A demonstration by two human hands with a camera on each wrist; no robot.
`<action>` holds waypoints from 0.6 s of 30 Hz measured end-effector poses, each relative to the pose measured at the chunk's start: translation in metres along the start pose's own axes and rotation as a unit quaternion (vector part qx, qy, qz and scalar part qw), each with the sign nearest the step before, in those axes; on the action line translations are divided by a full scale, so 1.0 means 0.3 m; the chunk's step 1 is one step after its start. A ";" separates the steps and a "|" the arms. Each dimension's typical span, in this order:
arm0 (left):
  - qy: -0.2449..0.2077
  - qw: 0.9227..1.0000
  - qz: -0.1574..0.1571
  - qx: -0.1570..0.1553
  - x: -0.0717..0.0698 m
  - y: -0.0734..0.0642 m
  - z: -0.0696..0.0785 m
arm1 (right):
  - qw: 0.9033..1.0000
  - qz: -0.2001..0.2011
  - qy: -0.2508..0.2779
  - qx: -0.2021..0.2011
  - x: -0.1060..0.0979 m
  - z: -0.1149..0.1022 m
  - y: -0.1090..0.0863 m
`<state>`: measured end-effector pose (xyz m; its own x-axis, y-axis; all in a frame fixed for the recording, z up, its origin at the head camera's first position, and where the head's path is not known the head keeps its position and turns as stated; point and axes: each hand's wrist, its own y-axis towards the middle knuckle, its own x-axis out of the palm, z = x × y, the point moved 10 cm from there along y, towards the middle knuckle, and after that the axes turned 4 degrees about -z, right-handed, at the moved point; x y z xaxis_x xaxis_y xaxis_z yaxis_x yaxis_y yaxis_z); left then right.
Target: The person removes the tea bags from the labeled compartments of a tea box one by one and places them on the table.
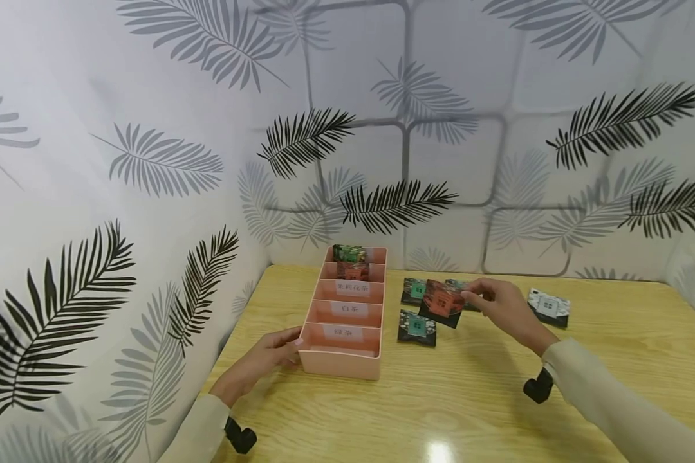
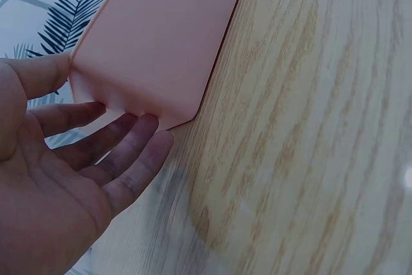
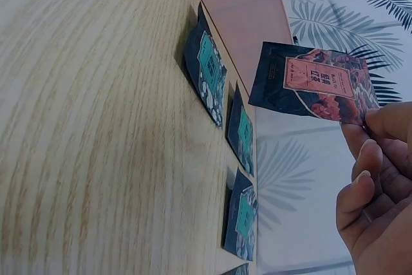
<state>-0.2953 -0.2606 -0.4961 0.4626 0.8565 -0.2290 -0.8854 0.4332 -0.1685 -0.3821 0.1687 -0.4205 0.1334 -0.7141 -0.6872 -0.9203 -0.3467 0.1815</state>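
Observation:
Between thumb and fingers, my right hand (image 1: 498, 305) pinches one edge of a dark tea sachet with a red label (image 3: 317, 76), held up above the table. Under and around it in the head view lie tea sachets with green labels: one nearer sachet (image 1: 417, 328), one farther back (image 1: 414, 290) and one partly hidden behind the raised sachet (image 1: 469, 301). My left hand (image 1: 269, 357) holds the near left corner of a long pink divided box (image 1: 340, 366). In the left wrist view its thumb is at the rim and its fingertips rest against the outer wall (image 2: 161, 37).
Green sachets (image 1: 349, 254) stand in the box's farthest compartment, and a red-labelled sachet (image 1: 352, 271) in the one before it. The nearer compartments carry paper labels. A white-and-black sachet (image 1: 549, 307) lies on the wooden table (image 1: 469, 399) at right. A leaf-patterned wall (image 1: 452, 161) stands behind.

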 end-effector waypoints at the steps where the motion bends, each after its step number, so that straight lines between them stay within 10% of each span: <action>1: 0.000 1.000 0.000 0.001 0.001 0.000 0.002 | 1.000 -0.002 0.000 0.002 0.000 0.003 -0.005; 18: 0.000 1.000 0.003 -0.004 0.003 0.001 0.001 | 1.000 -0.014 0.015 0.017 -0.013 0.072 -0.075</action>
<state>-0.2952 -0.2597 -0.4962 0.4565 0.8596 -0.2295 -0.8882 0.4249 -0.1751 -0.3699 0.1924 -0.4373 0.1697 -0.7225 -0.6703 -0.9278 -0.3464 0.1384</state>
